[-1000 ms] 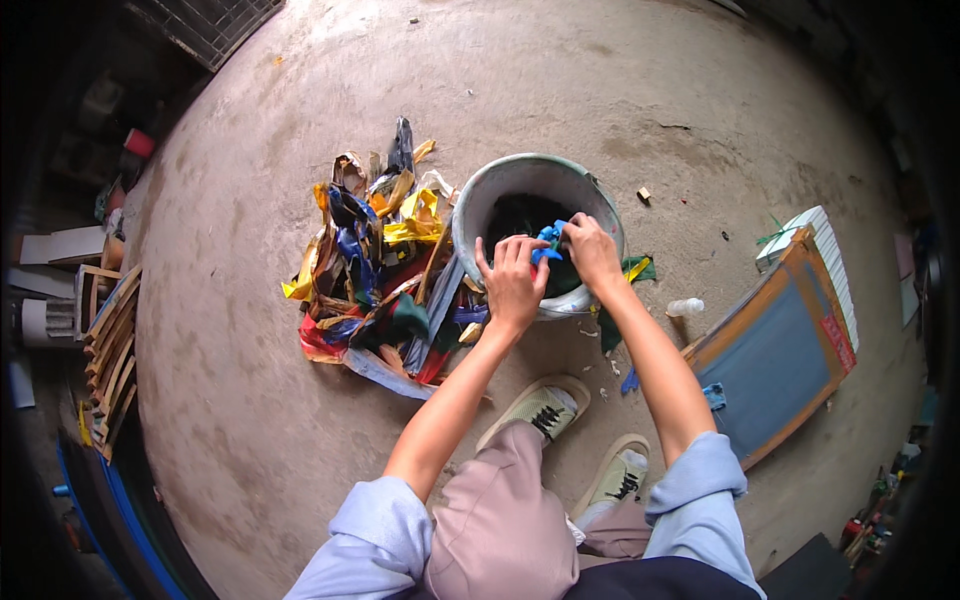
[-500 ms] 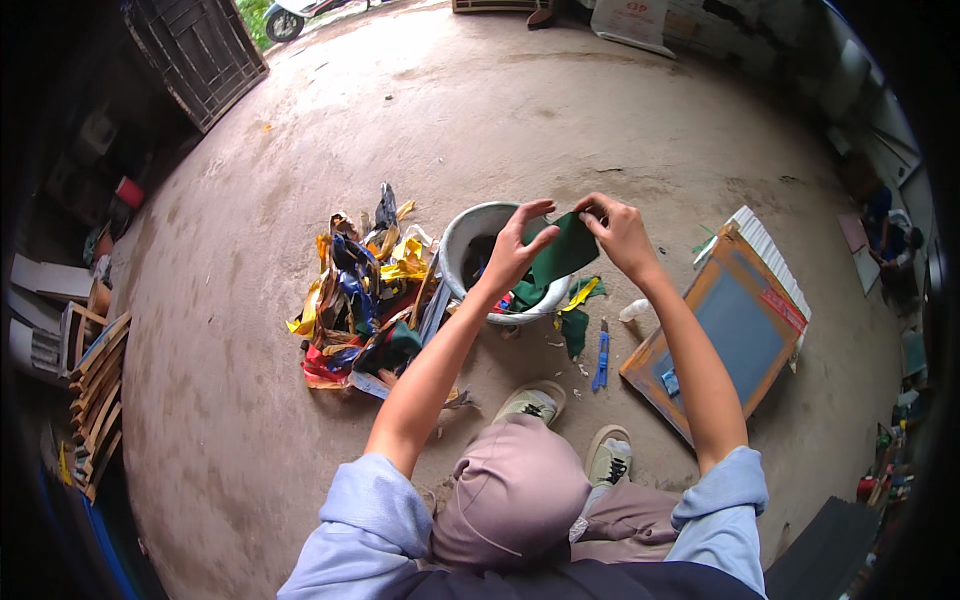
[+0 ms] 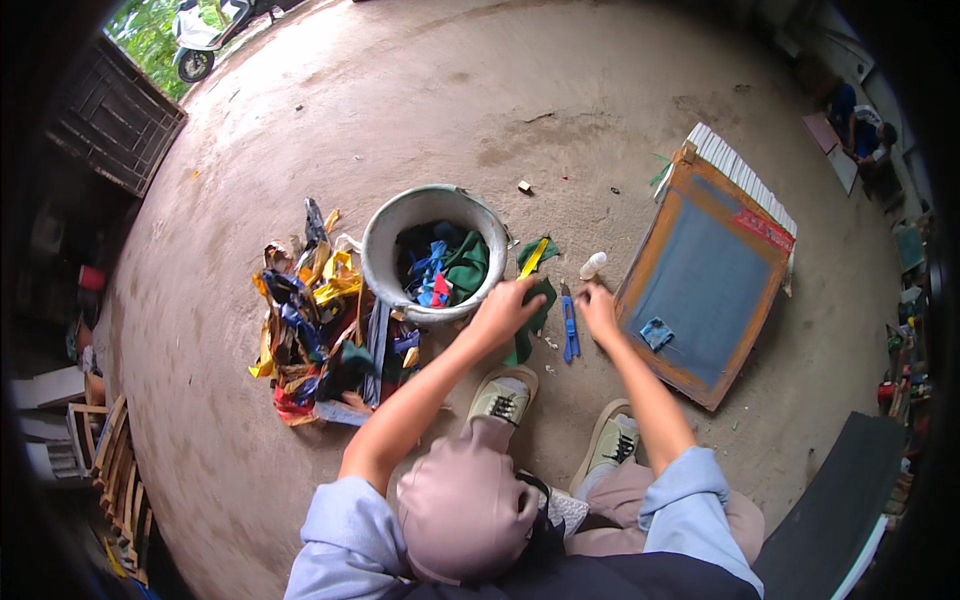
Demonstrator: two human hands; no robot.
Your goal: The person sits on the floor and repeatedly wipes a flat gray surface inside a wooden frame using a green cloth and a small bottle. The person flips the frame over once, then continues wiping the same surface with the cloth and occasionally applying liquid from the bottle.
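My left hand (image 3: 503, 312) is low over the floor beside the bucket, thumb and forefinger apart. Its fingertips are at the edge of a dark green cloth scrap (image 3: 539, 312); whether they touch it is unclear. Just beyond lies a bright yellow strip (image 3: 534, 257) on another green scrap. My right hand (image 3: 601, 314), slightly blurred, hangs with loosely bent fingers to the right of a blue utility knife (image 3: 570, 330). A small whitish bottle (image 3: 593, 265) lies beyond those fingers. Green, blue and red cloth pieces (image 3: 465, 265) sit inside the grey-white bucket (image 3: 381, 245).
A heap of multicoloured scraps (image 3: 322, 315) lies left of the bucket. On the right, a wood-framed screen (image 3: 705, 285) leans over a white ribbed stack. A dark board (image 3: 835, 505) is at lower right, stacked wooden pieces (image 3: 125, 490) at left. Another person (image 3: 868, 133) is at far right.
The green cloth held over the bucket has been let go, and green cloth now lies inside. Both hands have come down and nearer, toward the scraps and utility knife. The view has shifted.
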